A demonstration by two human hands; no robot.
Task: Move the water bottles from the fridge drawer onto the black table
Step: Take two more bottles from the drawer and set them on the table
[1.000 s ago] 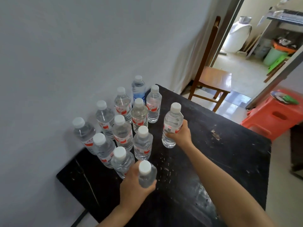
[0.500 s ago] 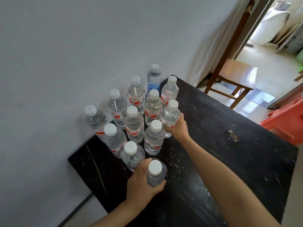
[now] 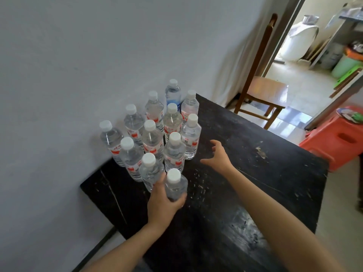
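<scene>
The left hand point(image 3: 163, 203) is gripping a bottle point(image 3: 174, 188) at the left side of the table point(image 3: 255, 173), just beside the other bottles point(image 3: 152, 140). The right hand point(image 3: 218, 156) is hovering over the table, fingers spread, empty. Shoving the bottle in carelessly risks toppling its neighbours.

Left hand point(image 3: 163, 203) around bottle point(image 3: 174, 186) on table point(image 3: 255, 173)

On my feed, two bare forearms enter from six o'clock; left hand point(image 3: 161, 205) and right hand point(image 3: 219, 158) are bare too.
</scene>
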